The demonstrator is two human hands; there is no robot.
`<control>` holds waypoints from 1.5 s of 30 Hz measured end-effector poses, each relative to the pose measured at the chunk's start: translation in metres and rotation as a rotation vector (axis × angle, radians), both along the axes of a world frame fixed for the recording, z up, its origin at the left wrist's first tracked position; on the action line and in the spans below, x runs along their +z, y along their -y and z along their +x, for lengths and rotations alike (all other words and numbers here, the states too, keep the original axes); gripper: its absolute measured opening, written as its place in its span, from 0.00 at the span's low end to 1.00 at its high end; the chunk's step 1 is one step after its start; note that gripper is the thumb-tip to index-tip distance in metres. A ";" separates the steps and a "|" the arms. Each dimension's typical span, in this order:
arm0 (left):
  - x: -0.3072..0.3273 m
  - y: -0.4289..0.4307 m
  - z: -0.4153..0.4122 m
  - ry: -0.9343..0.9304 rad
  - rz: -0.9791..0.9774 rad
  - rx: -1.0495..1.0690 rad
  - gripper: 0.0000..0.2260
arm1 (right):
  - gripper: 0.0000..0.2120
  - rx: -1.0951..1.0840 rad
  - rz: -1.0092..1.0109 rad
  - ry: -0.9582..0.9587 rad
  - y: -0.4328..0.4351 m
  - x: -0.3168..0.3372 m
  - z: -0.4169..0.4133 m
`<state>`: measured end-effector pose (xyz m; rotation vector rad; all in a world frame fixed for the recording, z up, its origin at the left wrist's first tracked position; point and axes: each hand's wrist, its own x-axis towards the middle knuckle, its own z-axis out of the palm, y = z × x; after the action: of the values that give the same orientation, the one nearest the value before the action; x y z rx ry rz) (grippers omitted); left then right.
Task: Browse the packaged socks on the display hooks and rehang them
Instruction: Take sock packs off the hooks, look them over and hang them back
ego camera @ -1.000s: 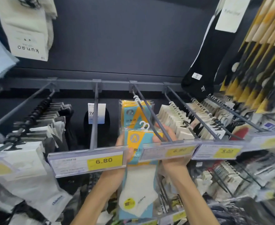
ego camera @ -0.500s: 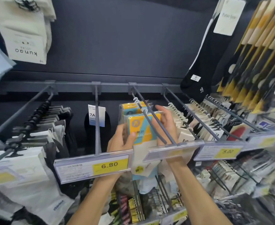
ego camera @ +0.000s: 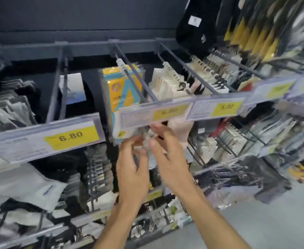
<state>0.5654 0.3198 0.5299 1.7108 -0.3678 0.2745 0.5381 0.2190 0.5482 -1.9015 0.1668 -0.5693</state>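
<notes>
Orange-and-blue sock pack (ego camera: pixel 122 90): hangs on the middle hook (ego camera: pixel 135 76), well back along the rod and behind a blurred price tag (ego camera: pixel 154 114); its lower edge shows under that tag, just above the hands.
Left hand (ego camera: pixel 131 169): raised below the row of tags, fingers (ego camera: pixel 135 141) loosely bent toward a pale blurred item (ego camera: pixel 146 136); it cannot be told whether they pinch it or only hover beside it.
Right hand (ego camera: pixel 171 159): just beside the left one, palm turned inward, fingers (ego camera: pixel 161 131) fairly straight and spread wide, gripping nothing that shows.
Neighbours: white packs (ego camera: pixel 167 83) fill the hook to the right; a 6.80 tag (ego camera: pixel 70 136) sits to the left and a 5.00 tag (ego camera: pixel 226 107) to the right; a black sock (ego camera: pixel 194 24) hangs higher up.
Step in hand: judging by the pack on its rod and the 2 hands below it, this pack looks rehung and the browsing is between 1 pick and another.
Next move: likely a reach to another pack, which calls for sliding its hanger forward off the rod tip, past the tag, without dragging its neighbours along.
Risk: the packs are crowded, so a careless pull could unhook more than 1.
</notes>
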 end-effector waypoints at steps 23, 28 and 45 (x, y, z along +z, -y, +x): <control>-0.382 0.340 -0.542 -0.833 1.240 -1.324 0.09 | 0.13 -0.833 0.566 -1.004 0.226 -0.360 -0.706; -0.472 0.367 -0.577 -1.012 1.236 -1.090 0.05 | 0.13 -0.802 0.596 -1.073 0.276 -0.471 -0.731; -0.662 0.390 -0.602 -1.277 1.050 -0.822 0.25 | 0.10 -0.744 0.524 -1.136 0.329 -0.704 -0.687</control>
<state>-0.0364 -0.0704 -0.1323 2.1188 -0.1922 -1.8083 -0.1491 -0.1102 -0.1556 -1.3878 1.6218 0.1679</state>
